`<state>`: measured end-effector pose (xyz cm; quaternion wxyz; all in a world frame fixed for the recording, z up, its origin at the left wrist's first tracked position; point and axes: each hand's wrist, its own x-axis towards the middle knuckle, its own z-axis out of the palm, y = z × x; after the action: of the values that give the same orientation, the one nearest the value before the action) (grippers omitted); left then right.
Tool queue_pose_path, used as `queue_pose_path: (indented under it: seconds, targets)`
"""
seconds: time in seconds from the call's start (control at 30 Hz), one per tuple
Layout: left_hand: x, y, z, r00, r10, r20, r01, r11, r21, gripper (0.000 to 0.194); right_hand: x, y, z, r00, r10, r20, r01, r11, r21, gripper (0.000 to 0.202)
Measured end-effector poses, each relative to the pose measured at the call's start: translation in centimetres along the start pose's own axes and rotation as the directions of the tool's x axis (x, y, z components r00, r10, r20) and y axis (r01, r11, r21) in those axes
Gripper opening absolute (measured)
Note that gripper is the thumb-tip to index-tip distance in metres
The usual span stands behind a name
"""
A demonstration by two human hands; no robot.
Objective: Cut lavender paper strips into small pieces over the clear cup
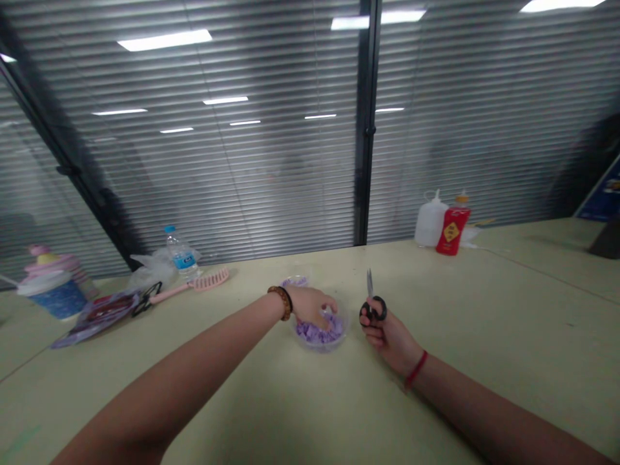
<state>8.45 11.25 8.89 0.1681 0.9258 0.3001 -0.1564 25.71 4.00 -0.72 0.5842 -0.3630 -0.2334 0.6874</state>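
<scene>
A clear round bowl (323, 347) holds crumpled purple pieces (314, 333). Over its rim reaches my left hand (312, 306), with a brown beaded bracelet at the wrist; its fingers curl down among the pieces, and what they pinch, if anything, is hidden. To the right of the bowl, my right hand (387, 336) grips black-handled scissors (372, 310) by the handles, blades pointing up and away. Behind my left hand sits another clear container (296, 280) with purple bits, partly covered by the hand.
A water bottle (183, 254), pink hairbrush (210, 280), blue cup (61, 298) and purple bag (99, 316) lie or stand left. At the back right are a white squeeze bottle (430, 223) and a red bottle (453, 230). Blinds line the far table edge.
</scene>
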Motion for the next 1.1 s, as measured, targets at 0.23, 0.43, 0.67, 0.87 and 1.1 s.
queue_pose_path:
  seconds: [0.23, 0.43, 0.67, 0.87, 1.1]
  targets:
    - [1.7, 0.9, 4.4, 0.991, -0.105, -0.088, 0.117, 0.984, 0.137, 0.054, 0.2, 0.0, 0.0, 1.000, 0.008, 0.009, -0.008, 1.000, -0.008, 0.027]
    - [1.6, -0.1, 3.2, 0.987, 0.018, -0.160, -0.011, 0.999, 0.041, 0.038, 0.3, 0.1, -0.1, 1.000, 0.017, 0.023, -0.016, 0.999, -0.028, 0.027]
    - [0.6, -1.0, 1.3, 0.963, 0.081, -0.256, -0.117, 0.985, -0.130, 0.031, 0.2, 0.1, 0.0, 1.000, 0.014, 0.017, -0.013, 0.998, -0.068, 0.027]
    - [-0.4, -0.9, 0.6, 0.970, 0.078, -0.229, -0.137, 0.958, -0.252, 0.029, 0.1, 0.0, 0.1, 1.000, 0.015, 0.012, -0.014, 0.996, -0.087, 0.028]
    - [-0.9, 0.2, -0.2, 0.980, 0.127, -0.153, -0.147, 0.980, -0.131, 0.033, 0.1, 0.1, -0.1, 1.000, 0.005, 0.021, -0.003, 0.995, -0.096, 0.029]
